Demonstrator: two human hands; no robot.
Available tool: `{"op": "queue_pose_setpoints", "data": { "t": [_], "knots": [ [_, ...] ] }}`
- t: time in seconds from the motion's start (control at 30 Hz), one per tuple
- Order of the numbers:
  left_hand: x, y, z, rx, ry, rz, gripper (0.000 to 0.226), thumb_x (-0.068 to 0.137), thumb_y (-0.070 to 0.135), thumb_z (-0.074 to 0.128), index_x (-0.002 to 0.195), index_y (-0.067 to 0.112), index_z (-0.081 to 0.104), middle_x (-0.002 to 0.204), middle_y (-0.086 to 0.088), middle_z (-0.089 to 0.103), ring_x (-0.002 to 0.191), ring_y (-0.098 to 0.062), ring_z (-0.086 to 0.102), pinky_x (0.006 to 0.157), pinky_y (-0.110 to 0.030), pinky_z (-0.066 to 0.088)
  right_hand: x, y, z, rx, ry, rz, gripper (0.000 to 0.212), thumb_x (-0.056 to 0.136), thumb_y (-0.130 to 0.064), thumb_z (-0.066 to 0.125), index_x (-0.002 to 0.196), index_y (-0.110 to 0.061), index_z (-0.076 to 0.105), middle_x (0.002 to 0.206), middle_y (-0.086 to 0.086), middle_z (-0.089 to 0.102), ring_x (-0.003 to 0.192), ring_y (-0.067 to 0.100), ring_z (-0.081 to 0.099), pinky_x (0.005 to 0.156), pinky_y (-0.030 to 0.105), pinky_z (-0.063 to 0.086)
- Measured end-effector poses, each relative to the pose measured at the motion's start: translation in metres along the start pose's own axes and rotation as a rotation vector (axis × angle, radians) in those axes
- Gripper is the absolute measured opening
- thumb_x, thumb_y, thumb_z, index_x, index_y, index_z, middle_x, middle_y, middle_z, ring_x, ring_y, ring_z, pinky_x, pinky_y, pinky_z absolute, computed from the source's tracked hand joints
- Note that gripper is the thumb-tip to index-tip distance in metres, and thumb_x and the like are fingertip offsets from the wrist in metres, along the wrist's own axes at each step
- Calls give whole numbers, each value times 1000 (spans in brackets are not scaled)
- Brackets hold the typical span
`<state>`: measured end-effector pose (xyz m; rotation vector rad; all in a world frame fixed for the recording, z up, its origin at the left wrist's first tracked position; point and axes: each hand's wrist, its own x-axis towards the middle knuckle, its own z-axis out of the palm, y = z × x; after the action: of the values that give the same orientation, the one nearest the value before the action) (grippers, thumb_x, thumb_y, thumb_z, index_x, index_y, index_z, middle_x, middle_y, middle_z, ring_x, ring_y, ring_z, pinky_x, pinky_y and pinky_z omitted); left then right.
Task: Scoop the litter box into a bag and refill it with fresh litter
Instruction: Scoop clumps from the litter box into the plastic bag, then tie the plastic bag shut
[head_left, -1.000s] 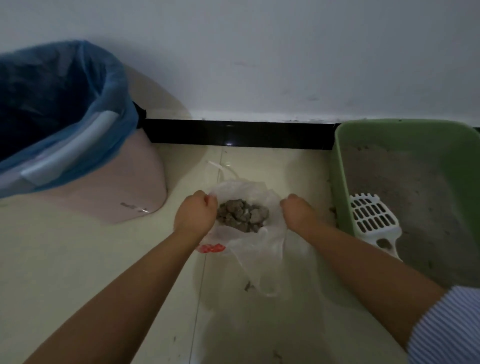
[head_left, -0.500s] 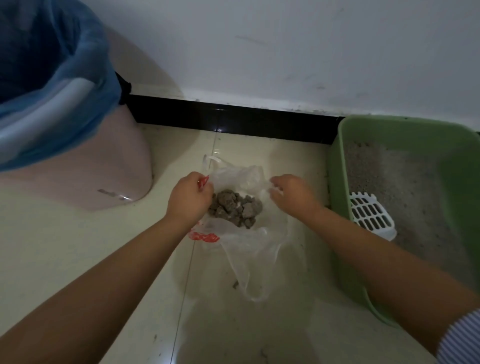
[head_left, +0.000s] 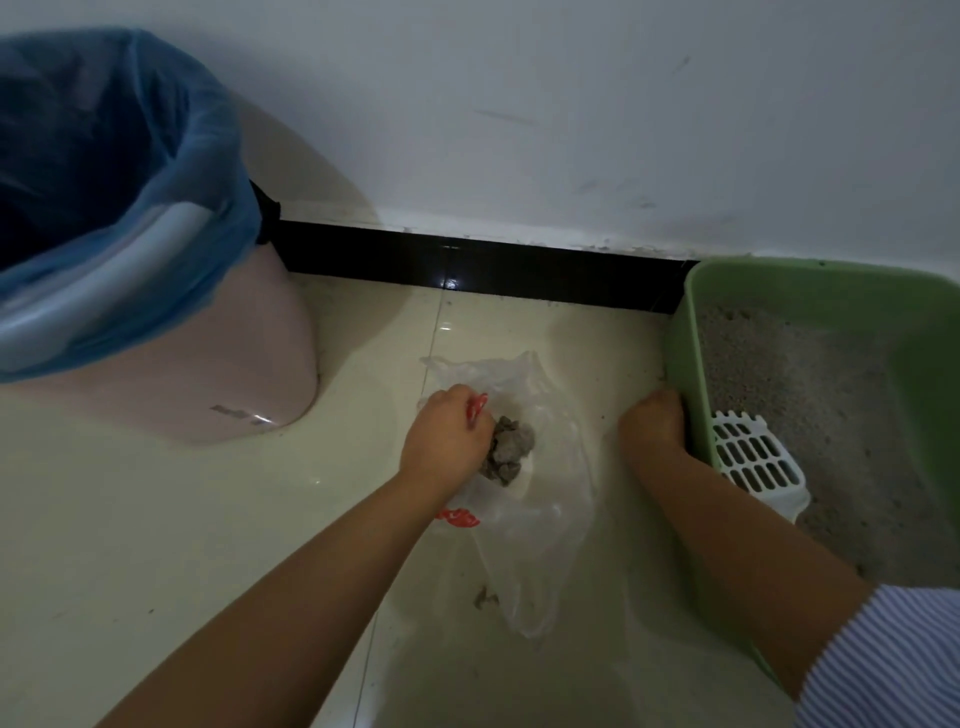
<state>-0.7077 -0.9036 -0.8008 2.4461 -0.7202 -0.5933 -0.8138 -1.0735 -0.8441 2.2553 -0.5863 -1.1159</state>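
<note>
Bags: 1, we pinch it w/ left hand.
Right hand: on box wall, fingers hidden, can't tell.
Scoops: 1.
Bins: 1.

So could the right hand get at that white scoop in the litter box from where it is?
Probably yes: the right hand rests against the green litter box wall, and the white scoop lies uncovered just inside it.

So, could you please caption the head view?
Left hand grips bag of clumps; right hand by litter box.
</note>
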Motion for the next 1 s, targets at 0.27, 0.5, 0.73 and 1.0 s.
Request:
{"op": "queue_pose_setpoints", "data": {
  "t": [0.27,0.5,0.73,1.0],
  "knots": [
    [1,-14,-14,-66,91,-54,26,95,19,45,107,0,58,103,-16,60,98,-28,54,65,-22,26,-24,15,-44,918,270,-192,28,95,-18,46,111,-2,63,111,13,62,101,26,58,85,31,44],
    [0,-11,-29,-165,121,-120,33,95,19,46,125,4,50,115,-15,60,95,-27,56,75,-25,36,-50,0,-48,1072,207,-211,57,90,-42,51,133,-5,44,132,15,48,116,28,50,93,32,42],
    [15,-16,-53,-1072,-158,-613,26,88,32,61,88,7,63,77,-8,70,73,-20,66,70,-31,55,-94,-54,-21,1951,-541,-53,38,78,-14,71,108,0,54,90,9,69,81,20,65,61,27,47],
    [14,-10,-84,-1306,-131,-293,28,88,7,37,71,12,59,48,6,63,48,-6,59,56,-18,48,-89,-6,-41,2441,-344,-24,31,94,2,42,66,-12,42,51,5,41,34,12,47,38,20,43]
  ]
}}
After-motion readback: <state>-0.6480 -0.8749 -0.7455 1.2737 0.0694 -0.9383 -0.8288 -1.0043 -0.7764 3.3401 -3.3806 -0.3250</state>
